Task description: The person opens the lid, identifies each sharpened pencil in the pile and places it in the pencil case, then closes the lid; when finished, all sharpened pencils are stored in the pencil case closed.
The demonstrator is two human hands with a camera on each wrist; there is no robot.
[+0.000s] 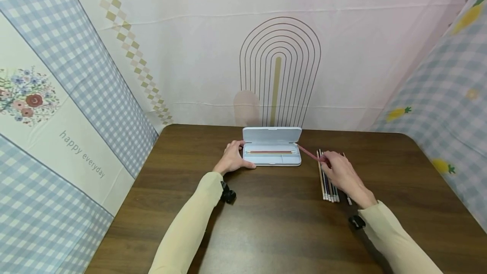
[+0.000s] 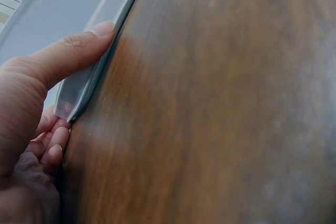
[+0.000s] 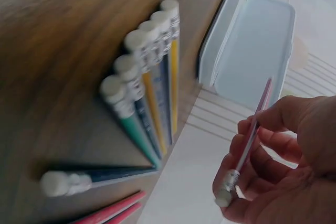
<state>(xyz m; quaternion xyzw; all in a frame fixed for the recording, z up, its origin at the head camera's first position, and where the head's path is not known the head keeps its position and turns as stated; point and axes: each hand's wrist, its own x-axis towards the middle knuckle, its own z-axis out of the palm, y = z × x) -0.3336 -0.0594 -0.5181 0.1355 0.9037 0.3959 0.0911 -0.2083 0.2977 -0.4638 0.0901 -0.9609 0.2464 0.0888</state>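
A light blue pencil case (image 1: pixel 291 160) stands with its lid (image 1: pixel 272 134) raised, and a couple of pencils (image 1: pixel 271 152) lie lengthwise inside. My left hand (image 1: pixel 233 157) holds the case's left end, thumb along the front edge and fingers around the side, as the left wrist view also shows. Between thumb and fingers my right hand (image 1: pixel 340 171) pinches a pink-red pencil (image 3: pixel 247 148) with a white eraser. Its tip points at the right end of the case. Below that hand, several eraser-tipped pencils (image 3: pixel 139 51) lie side by side on the table.
The brown wooden table (image 1: pixel 281 223) backs onto a white patterned cloth (image 1: pixel 205 62). Apart from the row lie a dark pencil (image 3: pixel 105 176) and red ones (image 3: pixel 113 211). Checked cloth hangs at both sides.
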